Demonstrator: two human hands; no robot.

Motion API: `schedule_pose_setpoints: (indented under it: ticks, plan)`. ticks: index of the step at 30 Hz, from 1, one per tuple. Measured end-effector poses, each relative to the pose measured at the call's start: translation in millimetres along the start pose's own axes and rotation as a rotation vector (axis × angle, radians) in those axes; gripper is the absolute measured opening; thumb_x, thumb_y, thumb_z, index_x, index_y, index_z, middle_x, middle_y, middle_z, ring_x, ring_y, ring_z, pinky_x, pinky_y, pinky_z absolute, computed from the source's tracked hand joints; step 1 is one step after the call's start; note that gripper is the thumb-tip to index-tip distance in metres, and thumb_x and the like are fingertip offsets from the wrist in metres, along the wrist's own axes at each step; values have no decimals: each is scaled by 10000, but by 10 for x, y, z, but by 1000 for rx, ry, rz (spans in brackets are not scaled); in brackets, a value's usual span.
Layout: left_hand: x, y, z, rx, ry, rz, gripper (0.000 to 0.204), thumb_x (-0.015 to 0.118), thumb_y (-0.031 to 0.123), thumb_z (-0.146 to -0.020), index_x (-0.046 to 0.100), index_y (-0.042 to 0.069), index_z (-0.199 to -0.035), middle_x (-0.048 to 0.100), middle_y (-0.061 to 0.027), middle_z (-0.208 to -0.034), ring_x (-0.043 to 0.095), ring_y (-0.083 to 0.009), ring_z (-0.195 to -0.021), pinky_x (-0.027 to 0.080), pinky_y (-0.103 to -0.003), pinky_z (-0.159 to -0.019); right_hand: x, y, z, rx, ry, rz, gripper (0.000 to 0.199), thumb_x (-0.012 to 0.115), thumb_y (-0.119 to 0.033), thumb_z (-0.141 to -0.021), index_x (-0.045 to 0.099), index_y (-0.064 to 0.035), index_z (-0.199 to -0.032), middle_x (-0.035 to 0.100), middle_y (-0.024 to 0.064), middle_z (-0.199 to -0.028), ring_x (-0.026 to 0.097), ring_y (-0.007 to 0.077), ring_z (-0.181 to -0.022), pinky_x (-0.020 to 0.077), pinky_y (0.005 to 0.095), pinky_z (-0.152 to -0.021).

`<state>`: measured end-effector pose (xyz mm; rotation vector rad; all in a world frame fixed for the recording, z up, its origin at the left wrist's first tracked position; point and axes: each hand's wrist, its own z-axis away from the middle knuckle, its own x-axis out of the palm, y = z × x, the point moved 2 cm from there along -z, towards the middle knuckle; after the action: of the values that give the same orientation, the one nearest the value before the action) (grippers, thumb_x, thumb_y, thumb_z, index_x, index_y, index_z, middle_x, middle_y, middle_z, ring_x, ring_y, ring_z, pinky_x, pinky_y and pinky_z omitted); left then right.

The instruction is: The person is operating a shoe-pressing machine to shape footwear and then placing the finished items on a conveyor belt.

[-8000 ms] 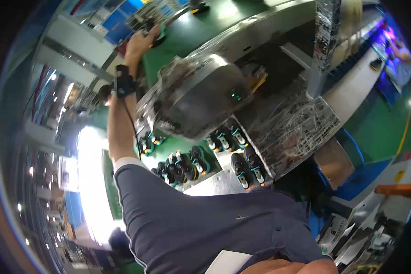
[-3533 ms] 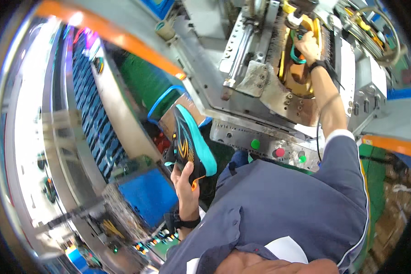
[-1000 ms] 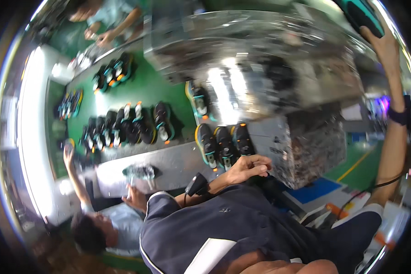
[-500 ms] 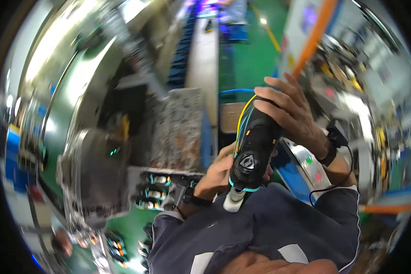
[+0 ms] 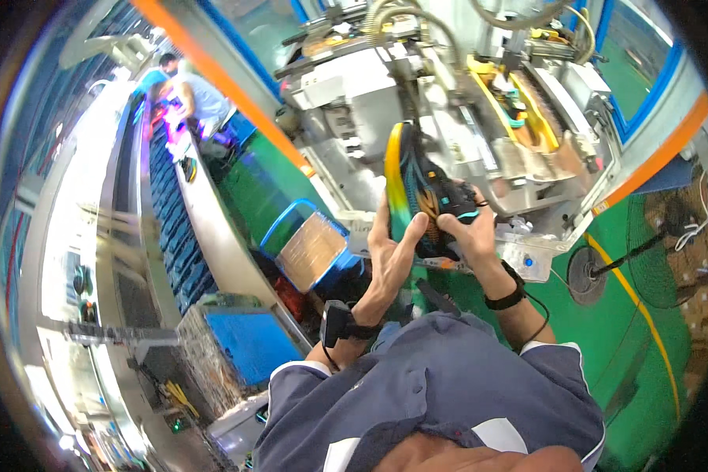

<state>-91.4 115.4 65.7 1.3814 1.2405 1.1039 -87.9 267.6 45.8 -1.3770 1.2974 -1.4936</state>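
Note:
In front of my body I hold a black athletic shoe (image 5: 423,177) with a yellow-to-green sole edge and a teal collar. The shoe is tipped sideways, its toe pointing away from me. My left hand (image 5: 391,253) is closed on the sole side, thumb pressed against the shoe. My right hand (image 5: 477,237) grips the upper near the collar, thumb toward the other thumb. The fingers beneath the shoe are partly hidden. Just beyond it stands a metal machine (image 5: 354,82), with another dark shoe (image 5: 514,106) with teal trim lying in a yellow cradle (image 5: 544,126).
An orange-edged frame (image 5: 236,94) surrounds the machine. To the left runs a conveyor (image 5: 173,212), with a co-worker (image 5: 200,102) at its far end. A blue crate (image 5: 311,252) with a brown top stands between. A fan (image 5: 586,275) stands on the green floor at right.
My view has swung to the right, so the machine now lies ahead. The shoe has gone from close to my chest to farther out, turned toe-away, with both hands still on it.

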Motion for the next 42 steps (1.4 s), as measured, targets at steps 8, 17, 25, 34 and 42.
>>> schedule_pose_setpoints:
  ticks: [8,17,25,34,42]
  plan:
    - [1195,-1160,-1651,-290,-296,120,652,619,407,-925,452,-53,-1356,601,-161,-1186,579,-169,-1023,484,-288,-850,-1673,9,-433,-170,474,-9,562,770,-42,-714,564,8,-1235,634,83,-1064,619,148,-894,524,277,-791]
    - [2074,-2643,-3707,-162,-75,-567,927,780,404,-701,368,-115,-1349,557,-298,-1235,549,-405,-1158,431,-447,-999,-2163,-216,-273,-269,818,233,554,704,-9,-749,533,17,-1275,594,99,-1186,588,176,-1037,471,318,-940]
    - [1720,-2286,-3709,-382,-67,-217,543,745,205,-739,528,-48,-1167,646,-212,-1081,640,-336,-960,504,-416,-807,-2491,-441,-1141,-193,851,590,507,736,-105,-743,589,21,-1212,644,84,-1054,608,152,-905,488,287,-837]
    - [23,-1003,-2028,-590,-254,533,502,729,45,-812,507,-62,-1249,619,-106,-1147,616,-169,-1006,506,-332,-915,-1748,1,-3960,245,207,1266,478,815,-280,-650,672,83,-927,683,174,-851,663,244,-802,523,357,-702]
    - [-1449,-546,-808,-541,264,449,533,662,51,-817,463,-47,-1301,590,-112,-1218,598,-213,-1099,458,-347,-982,-1211,1509,-4494,158,350,1465,564,715,-267,-763,483,56,-1163,677,263,-989,667,410,-938,539,455,-826]
